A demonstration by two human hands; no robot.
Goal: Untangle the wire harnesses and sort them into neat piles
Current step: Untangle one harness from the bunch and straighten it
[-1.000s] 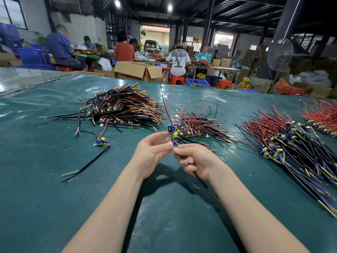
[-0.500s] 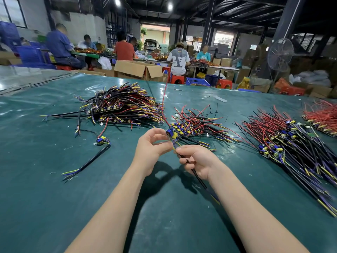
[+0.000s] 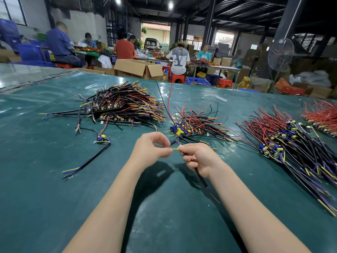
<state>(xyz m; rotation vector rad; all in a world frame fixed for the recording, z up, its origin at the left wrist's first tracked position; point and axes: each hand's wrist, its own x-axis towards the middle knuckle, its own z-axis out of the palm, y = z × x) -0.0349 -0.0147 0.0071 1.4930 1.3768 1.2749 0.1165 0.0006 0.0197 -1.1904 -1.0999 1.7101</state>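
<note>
1. Pinching a short yellow wire (image 3: 175, 148) between thumb and forefinger, our left hand (image 3: 149, 150) meets our right hand (image 3: 198, 159) above the middle of the green worktop (image 3: 36, 179).
2. Our right hand curls round the black cable (image 3: 200, 177) of the same harness, its fingertips at the wire's other end.
3. We see the harness's blue-and-yellow part (image 3: 176, 130) just beyond our hands, before the middle pile (image 3: 200, 121).
4. Toward the left edge lie a multicoloured pile (image 3: 124, 105) and one loose harness (image 3: 91, 159); a larger pile (image 3: 291, 143) lies toward the right edge.
</note>
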